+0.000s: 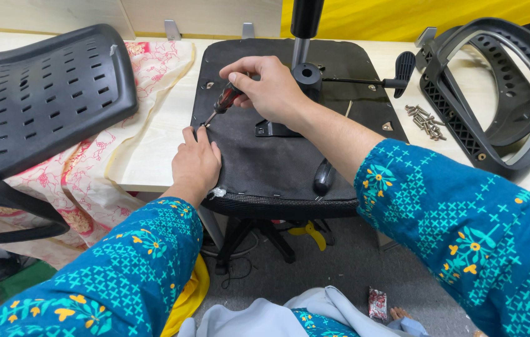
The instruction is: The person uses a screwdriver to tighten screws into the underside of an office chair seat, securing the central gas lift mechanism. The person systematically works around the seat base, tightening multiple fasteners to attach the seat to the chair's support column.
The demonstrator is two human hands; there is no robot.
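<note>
the right hand (271, 87) closed its fingers around a screwdriver (222, 103), while the left hand (196, 163) lay with loosely curled fingers on the black seat underside (265, 159).

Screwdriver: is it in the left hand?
No. The right hand grips the screwdriver by its handle, while the left hand rests flat on the upturned chair seat by the tip.

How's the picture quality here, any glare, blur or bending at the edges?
Head view: even, soft lighting with faint shadows; the right hand and screwdriver look sharp, as does the left hand resting on the upturned seat. A mild sheen sits on the black backrest. Wide-lens bending curves the sleeves and table edge near the borders.
</note>
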